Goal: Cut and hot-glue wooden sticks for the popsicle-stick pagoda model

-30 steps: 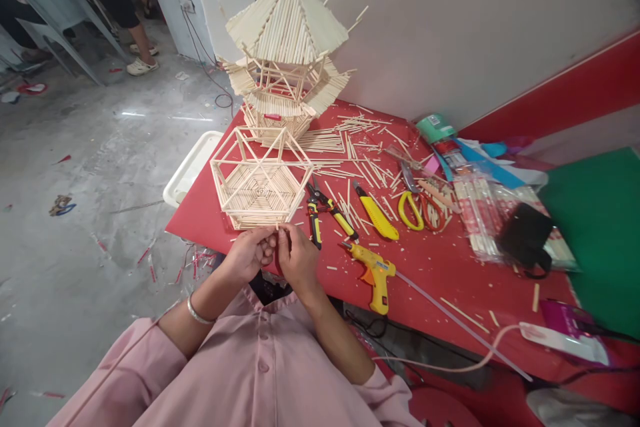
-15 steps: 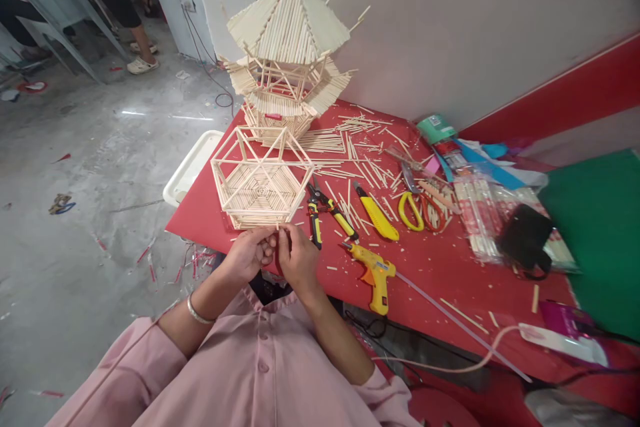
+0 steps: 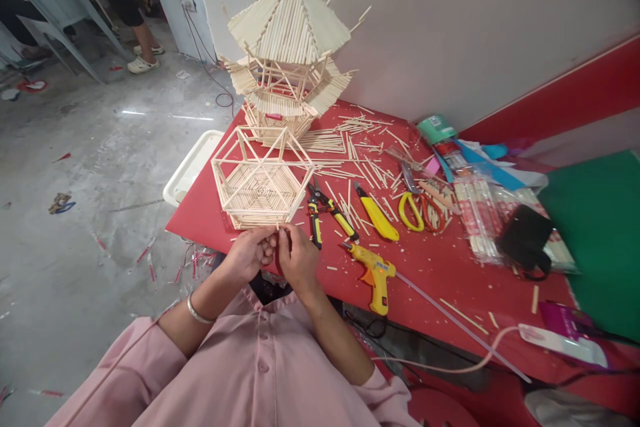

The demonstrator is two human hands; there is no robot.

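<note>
A hexagonal frame of thin wooden sticks [image 3: 287,203], with a closely laid stick floor, sits on the red table in front of me. At its near edge my left hand [image 3: 251,253] is closed, thumb and index finger pinched and the other fingers curled. My right hand [image 3: 300,257] is closed beside it, with its thumb and index finger also pinched. The fingertips of both hands almost meet around a tiny pale stub against the frame's base. What exactly they grip is mostly hidden. Behind the frame stands a tiered stick pagoda [image 3: 285,30] with sloping roofs.
Right of the frame lie wire strippers [image 3: 315,223], a yellow utility knife [image 3: 379,217], scissors [image 3: 411,212] and a yellow glue gun [image 3: 374,273]. Loose sticks [image 3: 367,157] litter the red table [image 3: 425,287]. Bagged sticks [image 3: 477,220] lie farther right. Another person's legs [image 3: 143,40] show at upper left.
My hands and the stick frame look the same as before. Only the person in the background has shifted slightly.
</note>
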